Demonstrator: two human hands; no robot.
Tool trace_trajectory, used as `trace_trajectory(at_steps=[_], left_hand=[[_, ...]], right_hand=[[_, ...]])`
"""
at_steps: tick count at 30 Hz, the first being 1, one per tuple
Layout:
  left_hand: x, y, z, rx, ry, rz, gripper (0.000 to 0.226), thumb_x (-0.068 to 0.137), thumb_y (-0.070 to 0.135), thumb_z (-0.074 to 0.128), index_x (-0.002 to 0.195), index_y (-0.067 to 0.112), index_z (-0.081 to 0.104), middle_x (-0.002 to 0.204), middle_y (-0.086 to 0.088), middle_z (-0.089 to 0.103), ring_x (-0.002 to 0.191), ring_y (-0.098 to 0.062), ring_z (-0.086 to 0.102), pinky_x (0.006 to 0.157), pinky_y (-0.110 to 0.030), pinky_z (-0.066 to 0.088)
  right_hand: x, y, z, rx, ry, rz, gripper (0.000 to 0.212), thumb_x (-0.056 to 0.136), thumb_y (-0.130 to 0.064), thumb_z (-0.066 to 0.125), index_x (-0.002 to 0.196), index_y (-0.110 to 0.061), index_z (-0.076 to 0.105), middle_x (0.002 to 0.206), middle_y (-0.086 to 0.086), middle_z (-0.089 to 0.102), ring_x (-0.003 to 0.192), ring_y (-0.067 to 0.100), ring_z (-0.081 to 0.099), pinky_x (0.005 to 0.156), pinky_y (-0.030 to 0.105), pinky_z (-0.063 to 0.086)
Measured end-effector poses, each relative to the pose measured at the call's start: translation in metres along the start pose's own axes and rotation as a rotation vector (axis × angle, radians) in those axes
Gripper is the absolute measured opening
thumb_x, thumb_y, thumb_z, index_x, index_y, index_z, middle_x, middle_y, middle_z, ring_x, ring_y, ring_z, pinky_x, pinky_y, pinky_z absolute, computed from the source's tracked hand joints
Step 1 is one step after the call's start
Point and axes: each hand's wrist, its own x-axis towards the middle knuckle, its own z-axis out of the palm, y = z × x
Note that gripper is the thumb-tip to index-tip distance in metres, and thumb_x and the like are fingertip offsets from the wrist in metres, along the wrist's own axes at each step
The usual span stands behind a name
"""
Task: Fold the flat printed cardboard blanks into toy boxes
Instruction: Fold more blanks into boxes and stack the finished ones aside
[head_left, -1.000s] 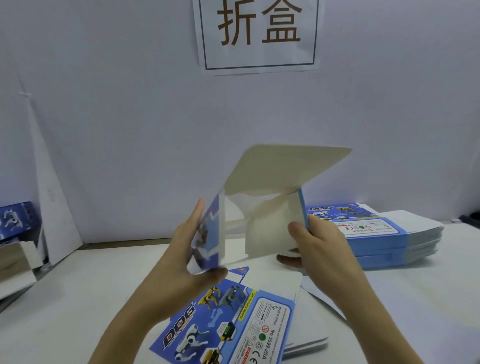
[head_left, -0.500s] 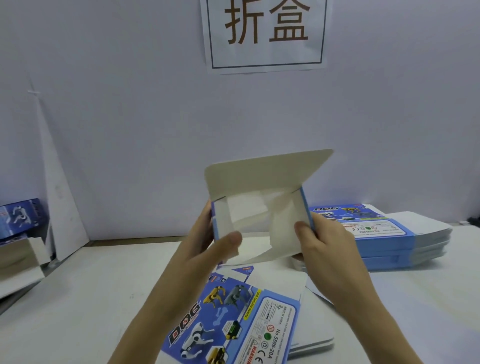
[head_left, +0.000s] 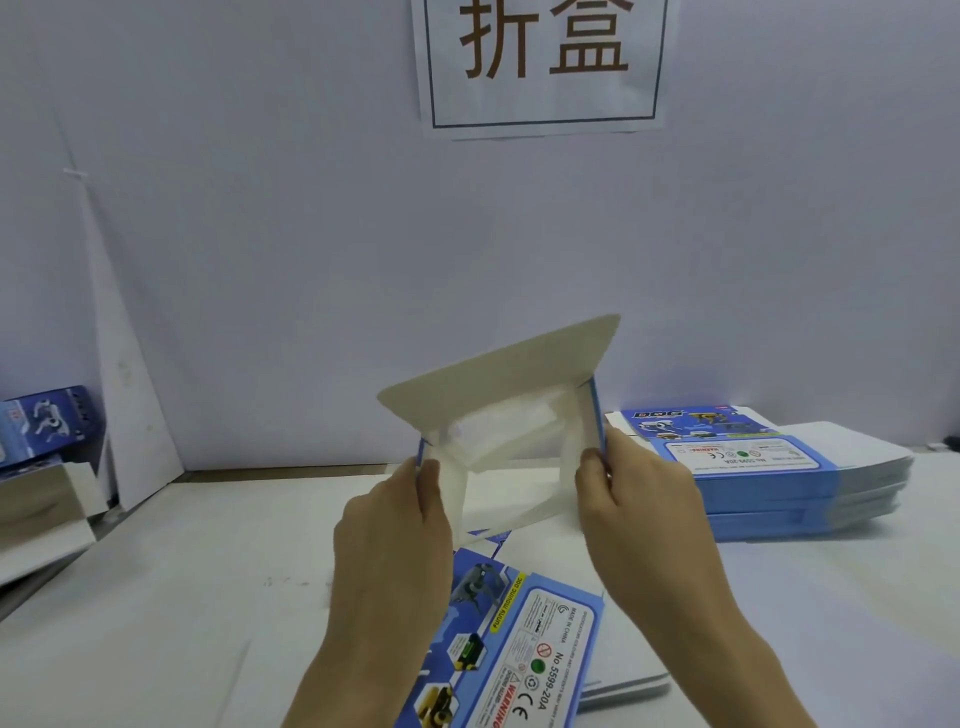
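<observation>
A half-opened box (head_left: 498, 395) is held up in the air above the worktop (head_left: 182, 571). Its open end faces the camera, showing the white inside, and its plain top flap is raised, slanting up to the right. The left hand (head_left: 395, 525) has its grip closed on the box's left blue edge, thumb pressed to the near side. The right hand (head_left: 639, 509) pinches the box's right blue edge in the same way. Directly below the box, a printed flat blank (head_left: 524, 649) lies face up on a few more. To the right of the box sits a stack of blanks (head_left: 769, 483). Far to the left of the box stands a blue printed carton (head_left: 47, 421). Above the box, a paper sign (head_left: 540, 62) hangs on the wall.
</observation>
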Motion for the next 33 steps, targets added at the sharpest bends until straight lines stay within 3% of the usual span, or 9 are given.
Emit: trace_trajectory(at_steps=[4, 8, 11, 16, 19, 22, 24, 28, 33], left_hand=[[0.003, 0.000, -0.010, -0.054, 0.097, -0.017, 0.048, 0.097, 0.031, 0.039, 0.053, 0.018, 0.028, 0.041, 0.002, 0.034, 0.046, -0.015, 0.036, 0.047, -0.030, 0.022], [0.003, -0.004, -0.012, -0.013, 0.085, 0.019, 0.047, 0.098, 0.029, 0.037, 0.055, 0.015, 0.031, 0.045, 0.000, 0.038, 0.048, -0.020, 0.039, 0.048, -0.033, 0.024], [0.007, -0.008, -0.008, 0.042, 0.063, -0.043, 0.043, 0.101, 0.021, 0.032, 0.059, 0.015, 0.032, 0.054, -0.003, 0.042, 0.057, -0.025, 0.043, 0.054, -0.036, 0.025], [0.014, -0.017, -0.010, 0.061, 0.071, -0.070, 0.042, 0.102, 0.021, 0.032, 0.060, 0.014, 0.034, 0.057, -0.005, 0.046, 0.060, -0.025, 0.049, 0.054, -0.034, 0.029], [0.013, -0.015, -0.009, 0.180, -0.040, -0.052, 0.044, 0.103, 0.030, 0.029, 0.062, 0.019, 0.038, 0.059, 0.003, 0.044, 0.066, -0.022, 0.048, 0.061, -0.033, 0.032], [0.009, -0.010, -0.009, -0.188, -0.107, -0.006, 0.026, 0.092, 0.055, 0.044, 0.089, 0.037, 0.062, 0.071, 0.017, 0.062, 0.069, -0.002, 0.062, 0.053, -0.012, 0.040], [0.007, -0.007, -0.012, -0.465, -0.198, -0.003, 0.058, 0.078, 0.068, 0.050, 0.133, 0.053, 0.039, 0.110, 0.028, 0.060, 0.093, 0.025, 0.053, 0.063, 0.004, 0.038], [0.002, -0.002, -0.007, -0.477, -0.247, 0.180, 0.106, 0.054, 0.082, 0.062, 0.132, 0.073, -0.009, 0.142, 0.046, 0.016, 0.123, 0.030, 0.024, 0.089, -0.002, 0.027], [0.002, -0.008, -0.008, -0.707, -0.082, 0.292, 0.119, 0.053, 0.078, 0.071, 0.142, 0.058, -0.004, 0.156, 0.021, 0.017, 0.139, 0.011, 0.022, 0.091, -0.001, 0.037]], right_hand=[[-0.003, -0.002, 0.007, -0.017, -0.042, 0.019, 0.035, 0.094, -0.016, 0.042, 0.062, -0.025, 0.030, 0.055, -0.007, 0.041, 0.053, 0.010, 0.038, 0.049, 0.021, 0.032], [0.000, 0.000, 0.010, 0.008, -0.106, 0.085, 0.032, 0.096, -0.023, 0.042, 0.064, -0.022, 0.038, 0.062, -0.004, 0.052, 0.064, 0.015, 0.054, 0.050, 0.019, 0.033], [-0.002, -0.002, 0.011, -0.165, -0.092, -0.016, 0.032, 0.100, -0.021, 0.035, 0.069, -0.020, 0.030, 0.060, -0.006, 0.041, 0.061, 0.018, 0.043, 0.051, 0.026, 0.027], [-0.007, -0.003, 0.017, -0.105, -0.099, -0.037, 0.018, 0.100, -0.036, 0.038, 0.100, -0.022, 0.050, 0.065, -0.010, 0.053, 0.065, 0.011, 0.049, 0.055, 0.021, 0.031], [-0.005, 0.003, 0.018, -0.081, -0.179, 0.099, 0.040, 0.099, -0.039, 0.036, 0.138, -0.030, 0.031, 0.082, 0.000, 0.061, 0.076, 0.019, 0.054, 0.066, 0.031, 0.037], [0.005, 0.013, 0.009, 0.037, -0.178, 0.242, 0.031, 0.098, -0.023, 0.036, 0.127, -0.030, 0.043, 0.084, 0.009, 0.063, 0.073, 0.029, 0.066, 0.071, 0.041, 0.054], [0.012, 0.018, 0.000, 0.278, -0.099, 0.396, 0.022, 0.095, -0.016, 0.042, 0.112, -0.025, 0.052, 0.087, 0.011, 0.066, 0.067, 0.027, 0.069, 0.063, 0.042, 0.059], [0.015, 0.017, -0.008, 0.689, -0.098, 0.534, 0.015, 0.087, -0.010, 0.056, 0.097, -0.019, 0.050, 0.094, 0.008, 0.062, 0.083, 0.023, 0.064, 0.049, 0.034, 0.057], [0.010, 0.009, -0.012, 0.735, -0.241, 0.407, 0.020, 0.085, -0.006, 0.055, 0.095, -0.023, 0.054, 0.071, 0.014, 0.069, 0.056, 0.032, 0.070, 0.045, 0.032, 0.055]])
